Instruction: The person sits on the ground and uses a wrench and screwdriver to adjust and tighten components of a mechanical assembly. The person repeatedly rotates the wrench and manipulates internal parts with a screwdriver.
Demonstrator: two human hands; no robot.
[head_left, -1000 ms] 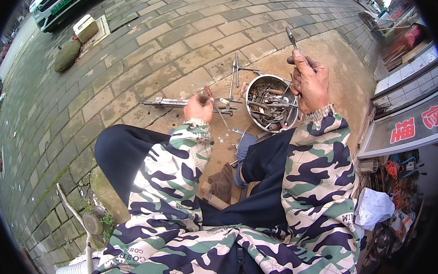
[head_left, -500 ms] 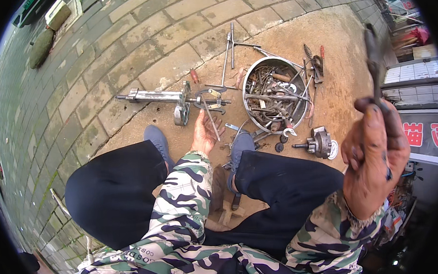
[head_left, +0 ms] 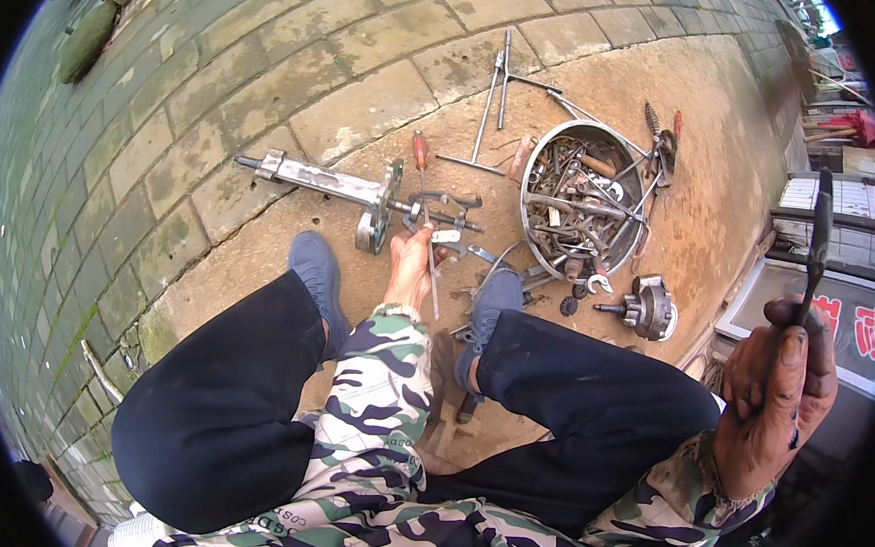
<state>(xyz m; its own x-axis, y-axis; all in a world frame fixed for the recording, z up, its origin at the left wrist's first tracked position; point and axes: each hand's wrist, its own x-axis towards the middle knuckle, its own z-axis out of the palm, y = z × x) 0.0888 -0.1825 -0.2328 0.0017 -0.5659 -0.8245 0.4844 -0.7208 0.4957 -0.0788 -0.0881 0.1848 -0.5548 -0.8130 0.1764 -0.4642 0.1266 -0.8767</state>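
Note:
My right hand [head_left: 780, 393] is raised at the right, fingers closed around a dark, slim metal tool [head_left: 820, 235] that points upward and widens above the grip; its exact kind I cannot make out. Low between my feet, my left hand [head_left: 413, 265] has its fingers curled on the jaw end of a puller-like clamp [head_left: 443, 237]. That clamp sits around the rod of a long metal shaft assembly [head_left: 332, 185] lying on the ground. Across the clamp runs a long screwdriver with a red handle [head_left: 420, 151], its shank passing over my left fingers.
A round metal tub [head_left: 526, 213] full of wrenches and loose tools stands right of the clamp. Beyond it lie a T-handle wrench [head_left: 504, 79] and pliers [head_left: 665, 154]. A round metal part with a stub shaft [head_left: 650, 309] rests near my right knee. Grey paving [head_left: 247, 105] borders the ground.
My left hand has gone from open, palm up, to fingers curled on the clamp. My right hand with the dark tool has moved lower and to the right. The whole view has shifted.

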